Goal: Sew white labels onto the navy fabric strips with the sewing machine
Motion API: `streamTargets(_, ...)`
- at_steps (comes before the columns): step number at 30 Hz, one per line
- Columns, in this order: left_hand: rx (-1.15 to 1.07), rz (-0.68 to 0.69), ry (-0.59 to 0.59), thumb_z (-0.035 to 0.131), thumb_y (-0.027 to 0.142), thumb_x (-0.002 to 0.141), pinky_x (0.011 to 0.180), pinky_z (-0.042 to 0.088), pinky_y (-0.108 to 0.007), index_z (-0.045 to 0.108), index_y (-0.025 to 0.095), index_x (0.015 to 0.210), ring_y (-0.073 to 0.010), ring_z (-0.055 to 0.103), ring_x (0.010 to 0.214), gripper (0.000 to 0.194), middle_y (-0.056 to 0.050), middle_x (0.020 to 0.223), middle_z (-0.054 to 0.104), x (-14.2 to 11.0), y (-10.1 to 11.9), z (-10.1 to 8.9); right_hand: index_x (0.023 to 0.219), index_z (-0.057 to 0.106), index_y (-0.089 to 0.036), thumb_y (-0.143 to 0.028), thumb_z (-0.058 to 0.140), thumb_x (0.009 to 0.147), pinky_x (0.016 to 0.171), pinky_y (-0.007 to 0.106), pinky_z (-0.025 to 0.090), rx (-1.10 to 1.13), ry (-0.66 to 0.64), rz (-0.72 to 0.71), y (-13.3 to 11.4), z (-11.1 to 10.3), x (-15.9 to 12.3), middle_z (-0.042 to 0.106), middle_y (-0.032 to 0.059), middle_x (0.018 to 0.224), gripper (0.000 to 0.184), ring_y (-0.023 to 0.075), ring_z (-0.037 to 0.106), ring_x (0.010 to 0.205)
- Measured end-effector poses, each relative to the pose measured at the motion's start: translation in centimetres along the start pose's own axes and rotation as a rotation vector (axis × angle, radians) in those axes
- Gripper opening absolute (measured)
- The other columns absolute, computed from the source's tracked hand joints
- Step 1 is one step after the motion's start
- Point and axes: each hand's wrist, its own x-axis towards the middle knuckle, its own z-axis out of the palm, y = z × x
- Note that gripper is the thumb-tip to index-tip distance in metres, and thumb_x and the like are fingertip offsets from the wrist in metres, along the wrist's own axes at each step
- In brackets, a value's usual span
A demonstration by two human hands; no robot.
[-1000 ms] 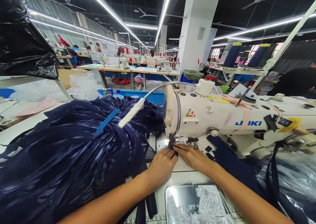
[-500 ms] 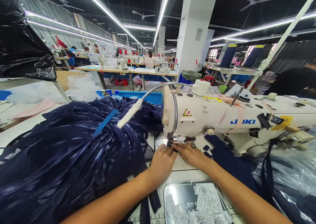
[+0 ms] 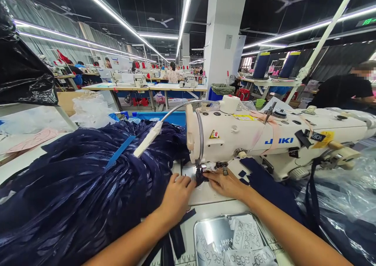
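Note:
A white JUKI sewing machine [image 3: 235,135] stands in front of me, with a small dark fabric piece [image 3: 200,177] under its needle area. My right hand [image 3: 227,184] has its fingertips closed on that piece's right edge. To the left of the needle, my left hand [image 3: 178,195] is apart from the piece, fingers loosely spread beside a big heap of navy fabric strips [image 3: 117,184]. I see nothing held in it, though its palm is hidden. A flexible-neck lamp [image 3: 148,139] leans over the heap.
A metal tray [image 3: 216,219] with several printed "valege" labels [image 3: 243,234] lies near me. Navy fabric [image 3: 268,187] and clear plastic [image 3: 346,184] are on the right. Thread cones [image 3: 261,66] stand behind the machine. A co-worker [image 3: 340,88] sits at far right.
My left hand has moved left from the needle area toward the navy heap. My right hand stays at the needle with the dark piece. The view has shifted slightly to the right.

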Motion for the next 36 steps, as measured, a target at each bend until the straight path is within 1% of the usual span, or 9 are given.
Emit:
streamTargets(4,-0.127,-0.081,0.045,0.040,-0.005,0.073,0.074,0.042,-0.031,0.060,0.017,0.091,-0.0177,0.058,0.079,0.035,-0.004,0.083,0.062,1.1,-3.1,0.0,0.106,0.062,-0.017,-0.023,0.048,0.080,0.083,0.036,0.044,0.070,-0.036,-0.045,-0.9,-0.3,-0.4,0.062,0.0091,0.104,0.030,0.0210,0.057,0.093)
streamTargets(7,-0.237,-0.150,0.104,0.039,-0.003,0.072,0.074,0.042,-0.030,0.060,0.016,0.087,-0.0165,0.058,0.078,0.032,-0.003,0.083,0.062,2.1,-4.1,0.0,0.112,0.057,-0.016,-0.023,0.045,0.083,0.080,0.037,0.044,0.043,-0.035,-0.039,-1.9,-0.3,-0.6,0.058,0.0103,0.105,0.032,0.0211,0.055,0.093)
streamTargets(11,-0.199,-0.019,0.165,0.051,0.004,0.065,0.081,0.039,-0.036,0.059,0.016,0.088,-0.0204,0.053,0.090,0.027,-0.005,0.093,0.059,2.2,-3.6,-0.2,0.111,0.057,-0.016,-0.019,0.043,0.085,0.080,0.037,0.044,0.016,0.000,-0.049,-2.3,0.0,-0.7,0.056,0.0104,0.103,0.030,0.0206,0.054,0.090)
streamTargets(14,-0.065,0.160,0.183,0.054,0.010,0.071,0.085,0.034,-0.042,0.059,0.017,0.091,-0.0228,0.050,0.093,0.022,-0.006,0.093,0.057,1.8,-2.9,-0.2,0.111,0.057,-0.017,-0.019,0.042,0.085,0.081,0.037,0.043,0.037,0.006,-0.039,-1.9,0.4,-0.6,0.057,0.0093,0.102,0.030,0.0210,0.054,0.091)
streamTargets(16,-0.006,0.215,0.196,0.052,0.013,0.077,0.085,0.032,-0.042,0.060,0.017,0.089,-0.0216,0.049,0.090,0.015,-0.005,0.086,0.058,1.7,-2.7,0.2,0.111,0.057,-0.019,-0.019,0.042,0.085,0.081,0.039,0.042,0.072,0.003,-0.015,-1.6,0.6,-0.6,0.058,0.0085,0.103,0.030,0.0215,0.054,0.092)
streamTargets(23,0.091,0.271,0.245,0.049,0.015,0.084,0.079,0.032,-0.037,0.060,0.017,0.073,-0.0176,0.047,0.077,0.015,-0.002,0.071,0.055,2.4,-2.4,1.6,0.108,0.061,-0.021,-0.017,0.046,0.083,0.087,0.039,0.041,0.228,0.012,0.045,-1.1,1.0,-0.5,0.061,0.0075,0.106,0.030,0.0206,0.055,0.098)
streamTargets(28,0.121,0.329,0.254,0.046,0.016,0.086,0.080,0.032,-0.036,0.060,0.017,0.073,-0.0170,0.047,0.076,0.019,-0.002,0.072,0.056,2.5,-2.1,1.6,0.100,0.065,-0.022,-0.017,0.045,0.084,0.083,0.033,0.045,0.291,0.041,0.027,-0.6,0.8,-0.4,0.064,0.0057,0.100,0.026,0.0181,0.057,0.093)
streamTargets(32,0.102,0.333,0.204,0.046,0.016,0.086,0.083,0.033,-0.036,0.060,0.016,0.073,-0.0181,0.050,0.082,0.019,-0.003,0.078,0.060,2.4,-2.2,1.6,0.101,0.064,-0.021,-0.016,0.044,0.085,0.081,0.034,0.045,0.194,0.057,-0.077,-0.7,0.4,-0.5,0.062,0.0065,0.099,0.026,0.0183,0.057,0.089)
streamTargets(36,0.006,0.329,0.122,0.045,0.013,0.086,0.093,0.029,-0.038,0.060,0.018,0.093,-0.0190,0.049,0.101,0.018,-0.003,0.099,0.062,1.8,-2.4,1.1,0.104,0.061,-0.016,-0.011,0.042,0.084,0.073,0.034,0.048,0.002,0.061,-0.171,-1.3,-0.1,-0.7,0.060,0.0107,0.099,0.029,0.0205,0.057,0.084)
